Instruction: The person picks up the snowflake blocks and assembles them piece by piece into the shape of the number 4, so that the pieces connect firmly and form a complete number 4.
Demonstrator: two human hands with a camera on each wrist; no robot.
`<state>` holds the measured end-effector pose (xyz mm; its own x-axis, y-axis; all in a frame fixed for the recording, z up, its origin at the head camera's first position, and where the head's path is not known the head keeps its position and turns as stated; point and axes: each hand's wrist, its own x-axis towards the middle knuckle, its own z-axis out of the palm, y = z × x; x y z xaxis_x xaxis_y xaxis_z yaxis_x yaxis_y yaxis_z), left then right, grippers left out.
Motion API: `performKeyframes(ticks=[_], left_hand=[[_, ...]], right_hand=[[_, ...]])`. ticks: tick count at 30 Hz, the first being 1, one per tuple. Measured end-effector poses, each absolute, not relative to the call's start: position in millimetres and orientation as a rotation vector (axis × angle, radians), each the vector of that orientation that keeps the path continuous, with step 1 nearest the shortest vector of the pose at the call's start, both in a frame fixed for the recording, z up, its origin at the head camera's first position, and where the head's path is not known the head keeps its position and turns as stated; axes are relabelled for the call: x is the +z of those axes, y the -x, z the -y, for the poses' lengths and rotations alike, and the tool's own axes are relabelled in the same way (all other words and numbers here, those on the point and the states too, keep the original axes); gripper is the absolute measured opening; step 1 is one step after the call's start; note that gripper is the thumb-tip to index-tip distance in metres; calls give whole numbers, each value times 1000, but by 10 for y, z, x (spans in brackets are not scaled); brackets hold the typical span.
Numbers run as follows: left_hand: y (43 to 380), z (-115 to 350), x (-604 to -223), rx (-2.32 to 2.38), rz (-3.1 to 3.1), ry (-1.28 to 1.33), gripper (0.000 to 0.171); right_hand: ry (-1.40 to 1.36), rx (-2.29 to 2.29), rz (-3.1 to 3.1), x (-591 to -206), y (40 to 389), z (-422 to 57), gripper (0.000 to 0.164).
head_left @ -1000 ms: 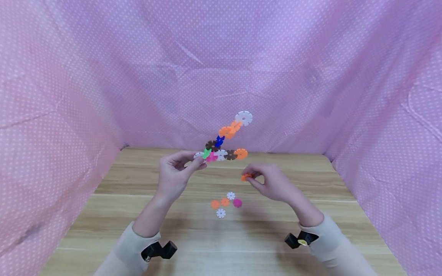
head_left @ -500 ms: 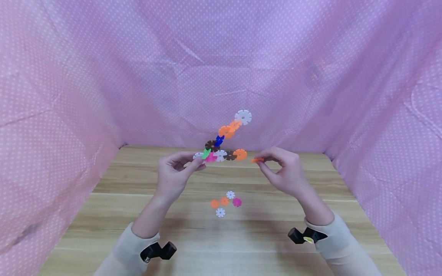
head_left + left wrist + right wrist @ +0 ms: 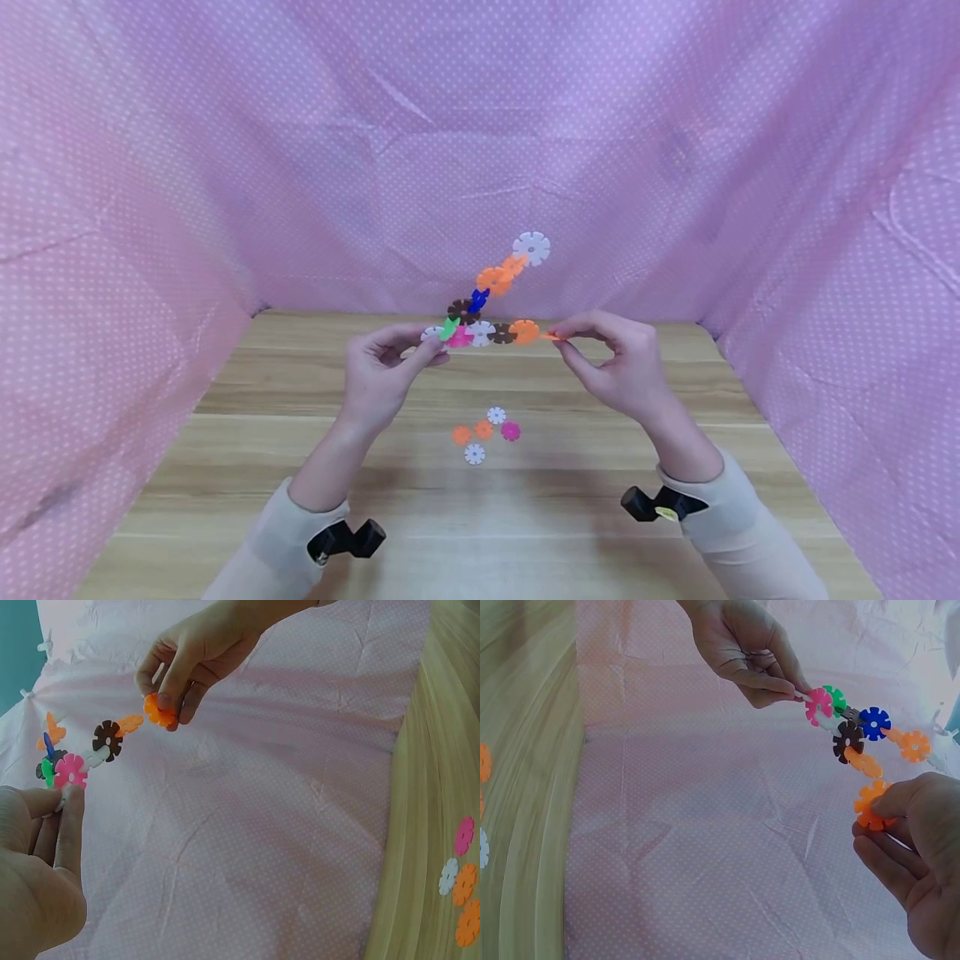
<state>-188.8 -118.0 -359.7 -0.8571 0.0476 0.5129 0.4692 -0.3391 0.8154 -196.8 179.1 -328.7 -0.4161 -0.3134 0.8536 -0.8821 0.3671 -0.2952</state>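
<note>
My left hand (image 3: 378, 375) pinches a white notched disc (image 3: 431, 335) at the left end of a joined chain of plastic snowflake discs, held above the table. Two branches spread from there. The far one runs through green, brown, blue and orange discs to a white disc (image 3: 532, 248). The near branch goes pink, white, brown (image 3: 848, 742) and ends in an orange disc (image 3: 525, 332). My right hand (image 3: 618, 358) pinches a loose orange snowflake disc (image 3: 868, 811) between thumb and fingers, its edge right by that orange end disc. A small gap shows between them in the left wrist view.
Several loose discs lie on the wooden table (image 3: 480, 517): white (image 3: 474, 454), orange (image 3: 461, 435) and pink (image 3: 511, 431) among them. Pink dotted cloth (image 3: 480, 167) hangs at the back and both sides. Black wrist cameras sit on both sleeves.
My right hand has moved up and to the right with the orange disc, then brought it beside the chain's orange end. The left hand has stayed nearly still, holding the chain.
</note>
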Motion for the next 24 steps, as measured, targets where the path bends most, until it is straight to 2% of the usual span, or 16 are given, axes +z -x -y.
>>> performKeyframes(ticks=[10, 24], left_hand=[[1929, 1154, -3595, -2263, 1650, 657, 37], [1986, 1147, -3607, -2258, 1666, 624, 39]], right_hand=[[-1042, 1001, 1834, -3278, 1975, -1800, 17], [-994, 960, 1875, -3290, 2007, -1774, 17]])
